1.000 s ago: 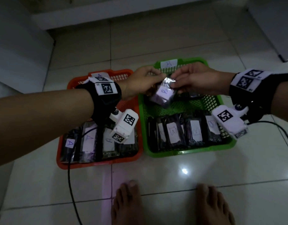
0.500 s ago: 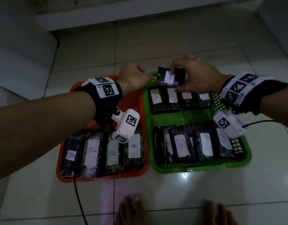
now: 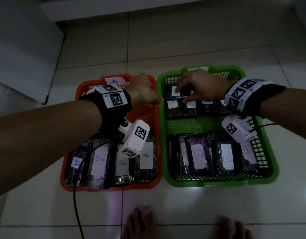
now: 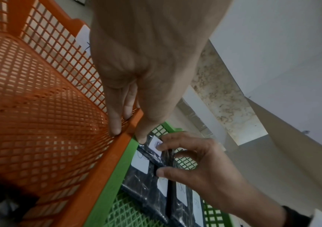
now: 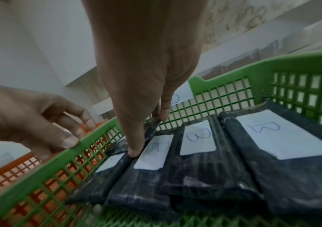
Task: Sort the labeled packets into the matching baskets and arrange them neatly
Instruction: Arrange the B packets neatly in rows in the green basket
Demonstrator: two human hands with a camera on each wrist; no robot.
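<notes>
An orange basket (image 3: 158,145) tagged A holds a near row of dark A packets (image 3: 98,161). Beside it, the green basket (image 3: 207,182) holds a near row of B packets (image 3: 198,156) and a far row (image 3: 174,111). My right hand (image 3: 180,95) pinches one dark B packet (image 3: 169,92) at the far left corner of the green basket, on top of the far row; the thumb (image 5: 134,150) presses it down. My left hand (image 3: 145,95) rests with straight fingers (image 4: 115,122) inside the orange rim and its thumb on the green rim (image 5: 90,138).
Both baskets stand side by side on pale floor tiles. My bare feet (image 3: 142,223) are just in front of them. A black cable (image 3: 76,204) trails from my left wrist over the orange basket's near edge. A white ledge rises at left.
My left hand has let go of the B packet and dropped onto the basket rims. My right hand has carried the packet down onto the far row's left end.
</notes>
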